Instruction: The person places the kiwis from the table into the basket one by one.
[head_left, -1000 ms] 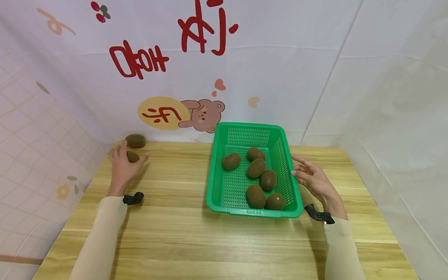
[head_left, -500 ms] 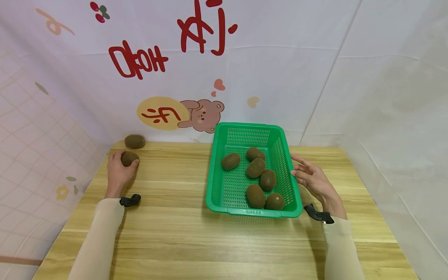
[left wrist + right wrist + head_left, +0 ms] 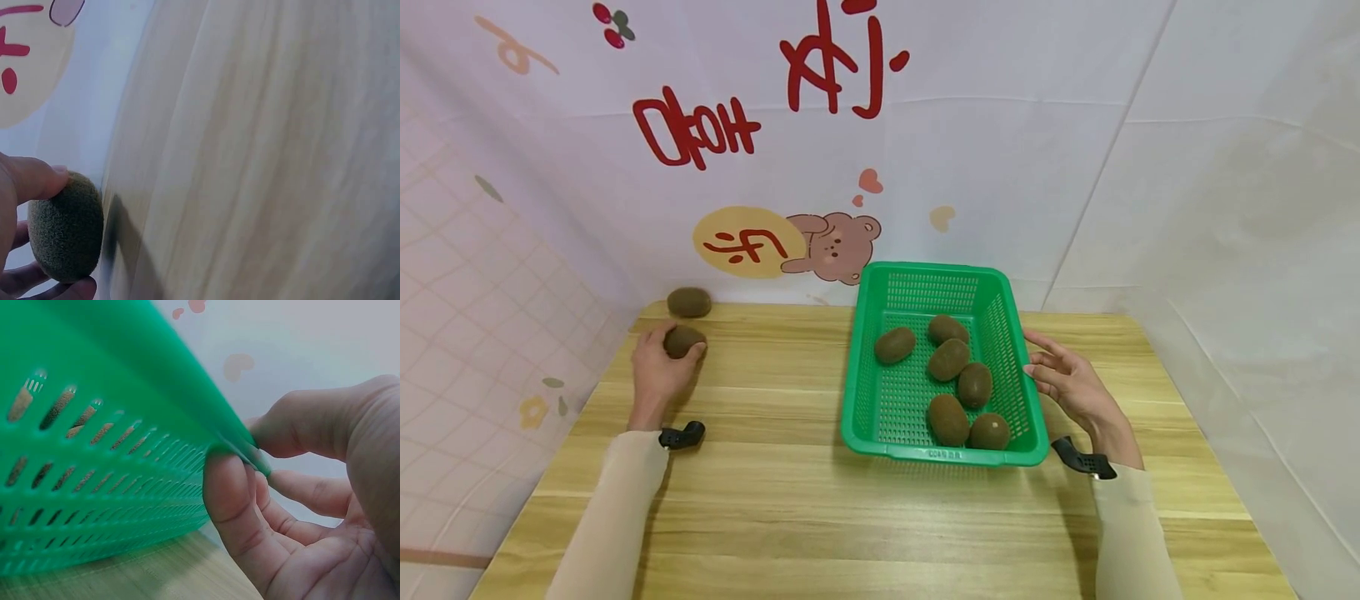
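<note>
At the far left of the table, my left hand point(image 3: 660, 365) grips a brown fuzzy kiwi point(image 3: 683, 341). In the left wrist view the thumb lies over one end of that kiwi point(image 3: 67, 228), with fingertips at its other end. Another kiwi point(image 3: 689, 302) lies just behind it, near the back edge. A green plastic basket point(image 3: 945, 456) stands right of centre with several kiwis point(image 3: 950, 360) on its floor. My right hand point(image 3: 1071, 385) holds the basket's right rim, and the right wrist view has that rim pinched between thumb and fingers point(image 3: 228, 494).
The wooden table point(image 3: 760, 500) ends at a white printed cloth point(image 3: 970, 150) behind it. More cloth hangs at the left and right sides. A black strap point(image 3: 683, 435) is on the left wrist, another point(image 3: 1084, 459) on the right.
My left hand has come down over the nearer kiwi and closed its fingers round it, then shifted slightly right with it. The right hand and basket stay put.
</note>
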{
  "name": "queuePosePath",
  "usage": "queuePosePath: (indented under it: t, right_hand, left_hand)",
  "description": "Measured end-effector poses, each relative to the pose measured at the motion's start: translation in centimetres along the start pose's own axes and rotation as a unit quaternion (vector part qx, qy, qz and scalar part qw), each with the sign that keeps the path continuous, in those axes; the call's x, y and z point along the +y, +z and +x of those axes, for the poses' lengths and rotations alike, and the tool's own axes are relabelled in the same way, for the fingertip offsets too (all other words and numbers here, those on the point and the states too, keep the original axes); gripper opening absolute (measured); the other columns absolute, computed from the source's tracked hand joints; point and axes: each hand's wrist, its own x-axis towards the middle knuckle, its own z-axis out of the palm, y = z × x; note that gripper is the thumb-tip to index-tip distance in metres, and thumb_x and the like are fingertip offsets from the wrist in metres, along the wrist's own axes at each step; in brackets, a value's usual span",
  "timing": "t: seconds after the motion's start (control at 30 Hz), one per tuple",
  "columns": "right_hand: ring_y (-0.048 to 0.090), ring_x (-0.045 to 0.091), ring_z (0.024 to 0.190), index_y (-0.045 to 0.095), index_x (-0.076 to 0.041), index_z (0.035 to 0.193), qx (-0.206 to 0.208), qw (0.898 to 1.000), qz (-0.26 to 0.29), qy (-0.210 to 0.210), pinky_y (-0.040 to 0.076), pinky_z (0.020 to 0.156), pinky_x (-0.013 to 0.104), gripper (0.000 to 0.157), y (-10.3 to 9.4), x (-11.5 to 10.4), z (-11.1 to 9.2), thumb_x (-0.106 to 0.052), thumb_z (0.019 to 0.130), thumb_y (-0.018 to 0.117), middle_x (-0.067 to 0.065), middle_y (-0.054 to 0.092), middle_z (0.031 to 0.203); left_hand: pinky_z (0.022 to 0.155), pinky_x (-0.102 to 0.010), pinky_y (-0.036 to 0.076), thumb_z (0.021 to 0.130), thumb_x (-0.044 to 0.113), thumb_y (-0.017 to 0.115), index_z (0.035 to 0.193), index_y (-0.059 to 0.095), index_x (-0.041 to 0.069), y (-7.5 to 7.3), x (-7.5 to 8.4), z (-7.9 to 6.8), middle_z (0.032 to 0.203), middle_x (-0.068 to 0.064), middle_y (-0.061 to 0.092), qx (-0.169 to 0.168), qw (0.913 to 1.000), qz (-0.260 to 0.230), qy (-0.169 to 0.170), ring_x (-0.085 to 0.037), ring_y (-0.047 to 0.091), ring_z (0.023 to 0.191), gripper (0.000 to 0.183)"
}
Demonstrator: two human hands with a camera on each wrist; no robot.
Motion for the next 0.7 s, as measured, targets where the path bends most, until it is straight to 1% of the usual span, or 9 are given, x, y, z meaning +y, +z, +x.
queuePosePath:
  t: [0.13,0.2,0.3,0.37,0.4,0.43,0.5,0.63,0.7]
  right_hand:
    - [0.058,0.004,0.085,0.027,-0.009,0.163,-0.003,1.000,0.006,-0.003,0.056,0.074,0.016,0.072,0.0,0.0,0.0,-0.008,0.101,0.065,0.000,0.054,0.110]
    - [0.059,0.004,0.085,0.027,-0.008,0.163,-0.006,1.000,0.010,-0.006,0.056,0.075,0.016,0.072,0.0,0.1,0.1,-0.007,0.101,0.064,0.001,0.055,0.110]
    - [0.060,0.004,0.087,0.027,-0.009,0.163,-0.009,1.000,0.013,-0.008,0.057,0.076,0.016,0.072,-0.1,0.1,0.2,-0.007,0.101,0.064,0.001,0.056,0.110]
    - [0.060,0.004,0.087,0.028,-0.010,0.163,-0.008,1.000,0.009,-0.006,0.057,0.076,0.016,0.072,-0.1,0.2,0.2,-0.008,0.101,0.065,0.001,0.056,0.110]
    - [0.060,0.004,0.087,0.028,-0.010,0.163,-0.007,1.000,0.007,-0.007,0.057,0.076,0.017,0.072,-0.1,0.2,0.2,-0.008,0.101,0.064,0.001,0.056,0.111]
    - [0.060,0.004,0.086,0.029,-0.011,0.163,-0.006,1.000,0.004,-0.005,0.057,0.076,0.017,0.071,-0.1,0.2,0.2,-0.008,0.101,0.064,0.000,0.056,0.111]
    - [0.059,0.004,0.086,0.029,-0.011,0.163,-0.005,1.000,0.001,-0.004,0.056,0.075,0.017,0.071,-0.2,0.3,0.2,-0.008,0.101,0.064,0.000,0.055,0.111]
    - [0.059,0.004,0.087,0.028,-0.011,0.163,-0.006,1.000,0.004,-0.004,0.056,0.076,0.017,0.072,-0.3,0.3,0.1,-0.008,0.101,0.064,0.000,0.055,0.111]
    - [0.060,0.004,0.087,0.027,-0.010,0.163,-0.009,1.000,0.007,-0.005,0.057,0.077,0.017,0.072,-0.3,0.4,0.2,-0.008,0.101,0.064,0.001,0.056,0.111]
  left_hand:
    - [0.106,-0.070,0.039,0.096,0.027,0.070,0.151,0.046,0.000,0.2,0.8,-0.5,0.148,-0.033,0.043,0.002,0.9999,-0.006,0.012,-0.055,0.040,0.134,0.065]
    - [0.105,-0.067,0.042,0.096,0.027,0.072,0.149,0.048,0.001,0.3,1.1,-0.7,0.146,-0.032,0.045,0.009,0.9998,-0.010,0.017,-0.053,0.043,0.132,0.064]
    - [0.096,-0.053,0.049,0.094,0.026,0.074,0.146,0.052,0.002,0.6,1.5,-0.9,0.141,-0.031,0.049,0.021,0.9993,-0.017,0.027,-0.048,0.052,0.122,0.062]
    - [0.089,-0.041,0.049,0.093,0.025,0.075,0.145,0.054,0.002,0.9,1.8,-1.1,0.138,-0.029,0.052,0.027,0.9987,-0.024,0.035,-0.043,0.055,0.115,0.061]
    - [0.087,-0.037,0.048,0.093,0.025,0.075,0.144,0.054,0.002,1.0,2.0,-1.2,0.137,-0.028,0.052,0.028,0.9984,-0.030,0.039,-0.042,0.056,0.112,0.061]
    - [0.086,-0.035,0.048,0.092,0.025,0.076,0.144,0.054,0.001,1.2,2.1,-1.3,0.136,-0.028,0.053,0.029,0.9980,-0.034,0.045,-0.041,0.056,0.112,0.061]
    - [0.087,-0.036,0.048,0.091,0.023,0.077,0.143,0.055,0.001,1.4,2.6,-1.6,0.136,-0.028,0.054,0.030,0.9971,-0.044,0.054,-0.041,0.055,0.115,0.060]
    - [0.095,-0.051,0.051,0.091,0.021,0.077,0.143,0.055,0.000,1.8,3.4,-1.9,0.139,-0.027,0.053,0.028,0.9956,-0.064,0.063,-0.041,0.054,0.121,0.060]
    - [0.098,-0.055,0.052,0.091,0.020,0.078,0.143,0.055,0.000,1.9,4.0,-2.0,0.140,-0.026,0.053,0.024,0.9950,-0.072,0.065,-0.041,0.054,0.123,0.060]
